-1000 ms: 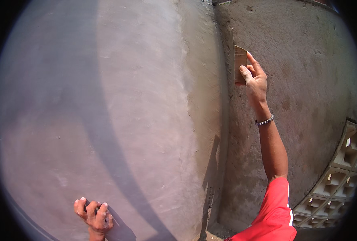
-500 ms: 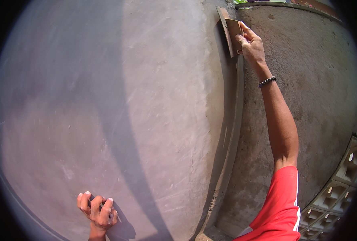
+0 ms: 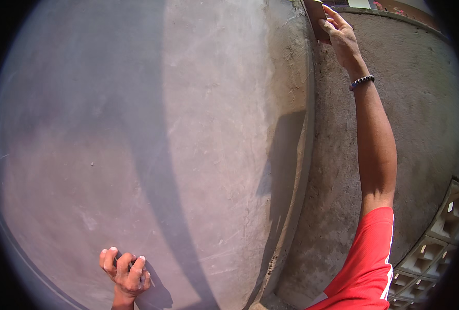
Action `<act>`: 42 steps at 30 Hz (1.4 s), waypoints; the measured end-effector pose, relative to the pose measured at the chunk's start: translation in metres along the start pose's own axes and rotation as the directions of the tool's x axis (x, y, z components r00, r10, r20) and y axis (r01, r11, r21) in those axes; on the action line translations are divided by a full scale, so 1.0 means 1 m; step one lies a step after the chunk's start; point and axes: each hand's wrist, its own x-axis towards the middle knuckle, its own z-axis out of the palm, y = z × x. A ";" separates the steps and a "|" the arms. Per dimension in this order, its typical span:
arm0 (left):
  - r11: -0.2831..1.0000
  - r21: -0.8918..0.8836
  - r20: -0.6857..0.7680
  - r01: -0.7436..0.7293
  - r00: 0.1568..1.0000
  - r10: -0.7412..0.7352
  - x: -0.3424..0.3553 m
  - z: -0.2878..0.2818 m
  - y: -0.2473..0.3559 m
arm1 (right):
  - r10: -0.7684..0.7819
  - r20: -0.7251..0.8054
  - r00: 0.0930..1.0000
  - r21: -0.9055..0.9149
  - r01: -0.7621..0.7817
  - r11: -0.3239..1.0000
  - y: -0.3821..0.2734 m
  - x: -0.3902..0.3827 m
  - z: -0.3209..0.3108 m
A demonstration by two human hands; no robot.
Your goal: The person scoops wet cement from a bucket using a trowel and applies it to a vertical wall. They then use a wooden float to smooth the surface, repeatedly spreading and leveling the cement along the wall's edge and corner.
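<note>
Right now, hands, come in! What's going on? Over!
Right hand gripping brown board, up high. Left hand curled, low by grey wall, hold unclear. Nothing seen blocking; board's top out of view.

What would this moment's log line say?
right hand: holding flat brown board, top of view | left hand: curled, by grey wall

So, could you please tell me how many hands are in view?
2: the left hand at lower left, and the right hand near the top, holding a brown flat tool. No others show.
</note>
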 end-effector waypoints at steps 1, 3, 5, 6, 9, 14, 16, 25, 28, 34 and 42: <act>1.000 -0.007 0.015 0.006 1.000 -0.006 -0.002 -0.001 0.000 | -0.039 0.035 0.999 -0.005 0.039 0.999 0.008 0.017 -0.003; 1.000 0.014 0.046 0.007 0.999 -0.008 -0.003 -0.007 -0.002 | 0.059 0.112 0.992 -0.097 -0.049 0.994 -0.064 0.013 0.035; 1.000 0.030 0.049 0.004 0.999 -0.005 -0.003 -0.010 -0.003 | 0.183 0.234 0.955 -0.058 -0.174 0.983 -0.071 0.005 0.042; 0.999 0.032 0.053 0.005 0.999 -0.006 -0.005 -0.010 -0.004 | 0.181 0.196 0.964 0.033 -0.191 0.981 -0.064 -0.002 0.041; 0.999 0.032 0.054 0.002 0.999 -0.004 -0.010 -0.008 -0.004 | 0.143 0.316 0.938 -0.138 -0.104 0.985 -0.043 -0.016 0.025; 0.997 0.075 0.094 -0.008 0.996 0.001 -0.002 -0.017 -0.002 | 0.040 0.385 0.922 0.042 -0.061 0.997 0.027 -0.084 0.009; 0.998 0.067 0.104 -0.013 0.995 0.006 0.002 -0.017 0.000 | -0.087 0.429 0.899 -0.165 0.172 0.971 0.034 -0.131 0.013; 0.996 0.076 0.138 -0.042 0.990 0.031 0.007 -0.021 0.001 | 0.004 0.676 0.737 -0.206 0.184 0.961 0.020 -0.344 0.021; 0.997 0.062 0.127 -0.043 0.991 0.035 0.009 -0.018 0.001 | -0.005 0.710 0.704 -0.231 0.240 0.943 0.029 -0.403 0.012; 0.996 0.070 0.130 -0.059 0.990 0.049 0.013 -0.019 0.002 | 0.092 0.734 0.673 -0.231 0.119 0.966 0.049 -0.531 0.006; 0.998 0.017 0.089 -0.062 0.994 0.060 0.013 -0.016 -0.001 | 0.600 0.580 0.551 -0.143 -0.656 0.741 0.019 -0.666 -0.007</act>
